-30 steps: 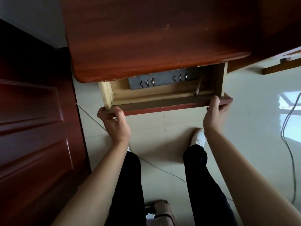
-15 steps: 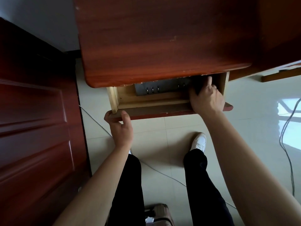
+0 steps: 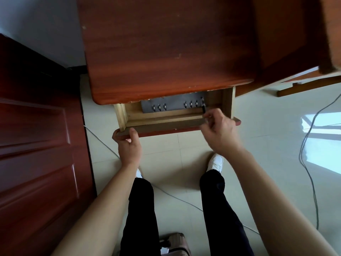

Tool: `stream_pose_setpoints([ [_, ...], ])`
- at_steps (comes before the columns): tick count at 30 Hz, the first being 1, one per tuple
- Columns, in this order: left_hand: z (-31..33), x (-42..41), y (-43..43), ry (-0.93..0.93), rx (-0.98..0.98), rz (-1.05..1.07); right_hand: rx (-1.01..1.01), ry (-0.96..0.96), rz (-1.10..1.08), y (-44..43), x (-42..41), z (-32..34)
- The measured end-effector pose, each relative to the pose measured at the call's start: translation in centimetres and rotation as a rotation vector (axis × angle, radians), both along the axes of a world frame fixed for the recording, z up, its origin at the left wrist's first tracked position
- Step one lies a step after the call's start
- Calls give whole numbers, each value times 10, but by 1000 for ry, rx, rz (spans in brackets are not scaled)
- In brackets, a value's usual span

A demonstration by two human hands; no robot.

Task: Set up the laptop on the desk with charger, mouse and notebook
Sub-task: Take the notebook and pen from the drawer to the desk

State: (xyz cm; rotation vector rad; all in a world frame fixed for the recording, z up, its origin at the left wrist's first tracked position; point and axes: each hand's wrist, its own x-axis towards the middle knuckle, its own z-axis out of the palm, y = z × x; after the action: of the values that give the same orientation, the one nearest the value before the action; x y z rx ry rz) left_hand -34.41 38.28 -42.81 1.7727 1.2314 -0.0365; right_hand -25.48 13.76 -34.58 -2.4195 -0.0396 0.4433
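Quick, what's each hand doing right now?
Left hand: closed on the drawer front.
Right hand: pinching a dark pen over the drawer.

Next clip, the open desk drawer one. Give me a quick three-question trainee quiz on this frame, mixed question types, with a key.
1. True or false: the left hand grips the front edge of the open drawer.
2. Multiple choice: the right hand pinches A) a laptop charger B) a dark pen C) a mouse.
3. Short answer: what grey item with metal rings lies in the drawer?

Key: 1 true; 2 B; 3 a ring-bound grey notebook, partly hidden under the desk top.
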Motion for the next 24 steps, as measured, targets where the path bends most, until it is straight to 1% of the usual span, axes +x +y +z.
stream_pose_setpoints([
  [2,1,0,1,30,-14,6,50,-85,202,5,-9,15],
  [4,2,-1,4,53,-31,5,94,-260,280,16,-3,28],
  [5,4,-1,5,66,-35,-4,105,-369,272,22,5,32],
  [7,4,-1,7,87,-43,-12,84,-545,183,33,31,37],
  [9,2,-2,8,92,-72,-10,-5,-642,78,41,62,35],
  [10,2,-2,8,95,-81,-5,-77,-658,54,43,75,33],
  [12,3,-2,8,98,-82,4,-212,-618,61,46,91,25],
  [15,4,-1,6,96,-80,6,-308,-570,109,49,91,13],
  [17,4,-2,5,87,-79,7,-288,-577,87,48,81,10],
  [20,2,-2,2,74,-79,-5,-220,-733,-72,39,53,5],
  [21,2,-2,2,74,-79,-6,-193,-765,-82,35,41,2],
  [22,1,-2,2,65,-74,-7,-164,-744,-52,33,30,-2],
  [23,1,-1,1,53,-68,-8,-161,-655,4,31,21,-7],
  [24,0,-2,2,46,-60,-10,-204,-507,51,31,14,-13],
])
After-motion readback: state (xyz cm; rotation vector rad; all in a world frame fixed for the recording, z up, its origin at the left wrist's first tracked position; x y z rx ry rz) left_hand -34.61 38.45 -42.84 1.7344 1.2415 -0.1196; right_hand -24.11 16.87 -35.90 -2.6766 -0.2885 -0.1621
